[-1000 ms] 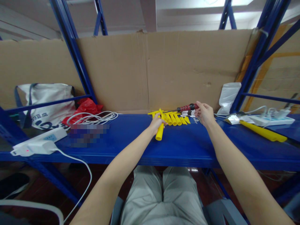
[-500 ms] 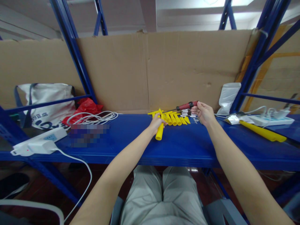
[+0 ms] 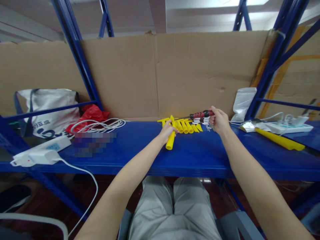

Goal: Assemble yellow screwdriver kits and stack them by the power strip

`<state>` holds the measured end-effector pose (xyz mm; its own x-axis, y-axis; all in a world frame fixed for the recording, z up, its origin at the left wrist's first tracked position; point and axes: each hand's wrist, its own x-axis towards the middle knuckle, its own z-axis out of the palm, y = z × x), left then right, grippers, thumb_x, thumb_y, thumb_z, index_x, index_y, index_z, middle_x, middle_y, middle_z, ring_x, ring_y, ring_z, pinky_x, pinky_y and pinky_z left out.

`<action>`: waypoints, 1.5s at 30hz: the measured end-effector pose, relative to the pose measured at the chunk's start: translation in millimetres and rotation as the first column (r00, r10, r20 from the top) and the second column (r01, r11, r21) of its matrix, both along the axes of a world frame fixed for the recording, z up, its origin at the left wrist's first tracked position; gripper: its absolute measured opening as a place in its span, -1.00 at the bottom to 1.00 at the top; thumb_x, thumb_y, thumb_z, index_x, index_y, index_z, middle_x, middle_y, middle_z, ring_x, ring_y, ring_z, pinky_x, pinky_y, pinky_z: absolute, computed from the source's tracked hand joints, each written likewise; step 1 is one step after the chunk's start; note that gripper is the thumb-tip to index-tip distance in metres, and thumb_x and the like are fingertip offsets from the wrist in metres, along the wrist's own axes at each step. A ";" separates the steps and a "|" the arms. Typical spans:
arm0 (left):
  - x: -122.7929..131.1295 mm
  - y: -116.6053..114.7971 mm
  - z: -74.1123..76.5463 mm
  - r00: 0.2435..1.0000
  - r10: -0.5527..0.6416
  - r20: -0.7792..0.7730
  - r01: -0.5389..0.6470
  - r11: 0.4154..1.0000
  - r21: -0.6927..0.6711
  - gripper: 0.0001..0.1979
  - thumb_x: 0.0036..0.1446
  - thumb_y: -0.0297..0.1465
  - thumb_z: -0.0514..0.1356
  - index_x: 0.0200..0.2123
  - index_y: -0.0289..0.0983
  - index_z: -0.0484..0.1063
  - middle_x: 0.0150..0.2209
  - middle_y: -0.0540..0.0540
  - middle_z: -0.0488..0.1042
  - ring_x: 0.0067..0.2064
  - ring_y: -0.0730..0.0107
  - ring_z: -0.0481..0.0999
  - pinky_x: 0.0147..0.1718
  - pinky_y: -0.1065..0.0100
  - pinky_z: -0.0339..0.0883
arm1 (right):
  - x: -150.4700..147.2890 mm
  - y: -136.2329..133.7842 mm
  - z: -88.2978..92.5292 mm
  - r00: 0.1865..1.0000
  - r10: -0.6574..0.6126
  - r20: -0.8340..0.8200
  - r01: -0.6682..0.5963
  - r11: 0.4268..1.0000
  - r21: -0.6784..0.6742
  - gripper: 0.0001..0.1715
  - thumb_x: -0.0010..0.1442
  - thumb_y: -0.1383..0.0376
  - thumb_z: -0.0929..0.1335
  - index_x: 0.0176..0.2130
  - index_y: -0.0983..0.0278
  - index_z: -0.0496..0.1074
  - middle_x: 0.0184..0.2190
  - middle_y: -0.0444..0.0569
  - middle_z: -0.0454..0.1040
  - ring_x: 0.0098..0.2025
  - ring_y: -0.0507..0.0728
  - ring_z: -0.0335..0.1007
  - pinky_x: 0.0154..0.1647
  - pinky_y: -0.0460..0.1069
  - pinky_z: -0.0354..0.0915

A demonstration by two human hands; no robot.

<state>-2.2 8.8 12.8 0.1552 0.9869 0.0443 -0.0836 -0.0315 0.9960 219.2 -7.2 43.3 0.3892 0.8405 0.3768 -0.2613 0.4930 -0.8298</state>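
Note:
My left hand is closed round a yellow tube-shaped handle, whose round end points toward me. In my right hand is a red and black screwdriver, held by the back of its grip. Its thin shaft runs left to the top of the yellow handle; whether the tip touches it I cannot make out. Several more yellow tubular parts lie in a row just right of my left hand. Small yellow pieces and black-and-white items lie beyond them, with small metal bits near my right hand.
A blue shelf top bears everything, with a cardboard sheet behind. On the left are coiled white cable, a red bag and a power strip. A long yellow piece and another power strip lie right.
The screwdriver's grip has shifted slightly right and down, and my right fingers have curled further round its end. My left hand and the yellow handle stay nearly in place.

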 end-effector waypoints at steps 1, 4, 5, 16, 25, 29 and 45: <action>0.1 -0.3 0.2 1.000 -0.001 0.002 0.001 1.000 -0.001 -0.15 -0.28 -0.70 0.16 0.17 -0.22 0.12 -0.16 -0.14 0.46 -0.41 0.36 0.54 -0.67 0.50 0.20 | -0.5 -1.3 1.4 1.000 0.010 -0.014 -0.011 1.000 -0.009 -0.65 0.02 0.09 0.46 -0.48 0.27 0.32 -0.83 -0.31 0.12 -0.81 -0.11 0.01 -0.83 -0.21 -0.04; 0.7 -1.6 0.9 1.000 0.001 0.003 -0.001 1.000 0.001 -0.17 -0.26 -0.72 0.15 0.16 -0.22 0.14 -0.20 -0.11 0.46 -0.47 0.43 0.50 -0.67 0.50 0.21 | -1.4 -4.6 5.6 0.996 0.046 -0.071 -0.049 0.998 -0.033 -0.65 0.08 0.09 0.43 -0.48 0.29 0.33 -0.79 -0.24 0.23 -0.78 -0.11 0.11 -0.79 -0.22 0.06; 0.8 -2.0 1.0 1.000 0.003 0.000 -0.003 1.000 0.002 -0.18 -0.26 -0.72 0.14 0.15 -0.22 0.14 -0.22 -0.10 0.46 -0.49 0.46 0.48 -0.67 0.50 0.21 | -1.6 -5.3 6.6 0.995 0.055 -0.083 -0.058 0.998 -0.037 -0.65 0.10 0.10 0.42 -0.49 0.29 0.32 -0.76 -0.22 0.28 -0.75 -0.10 0.16 -0.77 -0.22 0.10; 0.2 2.4 -2.1 1.000 -0.001 -0.012 0.001 1.000 0.003 -0.15 -0.26 -0.73 0.16 0.18 -0.21 0.13 -0.17 -0.14 0.46 -0.45 0.41 0.51 -0.63 0.49 0.22 | 1.5 -0.5 1.2 0.995 0.087 -0.056 -0.085 0.996 0.033 -0.50 -0.03 0.10 0.50 -0.54 0.25 0.15 -0.73 -0.30 0.20 -0.75 -0.13 0.05 -0.80 -0.21 0.01; 3.1 6.8 -7.9 1.000 -0.012 -0.013 0.013 0.997 0.081 -0.20 -0.20 -0.67 0.26 0.16 -0.19 0.19 -0.04 -0.18 0.44 -0.47 0.53 0.47 -0.63 0.54 0.23 | 5.5 2.2 1.4 0.994 0.055 -0.097 -0.057 0.998 -0.011 -0.63 0.03 0.15 0.41 -0.56 0.22 0.17 -0.82 -0.31 0.03 -0.78 -0.07 -0.01 -0.81 -0.17 0.01; 3.5 7.0 -7.3 1.000 -0.022 -0.017 0.024 0.996 0.091 -0.18 -0.20 -0.67 0.28 0.19 -0.22 0.17 -0.08 -0.19 0.46 -0.51 0.53 0.44 -0.61 0.51 0.25 | 5.0 0.6 2.2 0.995 0.051 -0.086 -0.050 0.999 0.011 -0.72 0.03 0.15 0.43 -0.49 0.24 0.31 -0.82 -0.32 0.03 -0.78 -0.09 -0.02 -0.80 -0.18 0.02; 9.8 20.8 23.4 0.998 0.045 -0.039 -0.038 0.986 0.164 -0.23 -0.19 -0.77 0.15 0.13 -0.20 0.24 -0.13 -0.12 0.47 -0.46 0.52 0.44 -0.48 0.47 0.31 | 2.2 3.0 0.5 0.998 0.028 -0.047 -0.026 0.999 0.047 -0.60 0.08 0.07 0.43 -0.48 0.25 0.23 -0.71 -0.25 0.28 -0.75 -0.10 0.14 -0.76 -0.21 0.11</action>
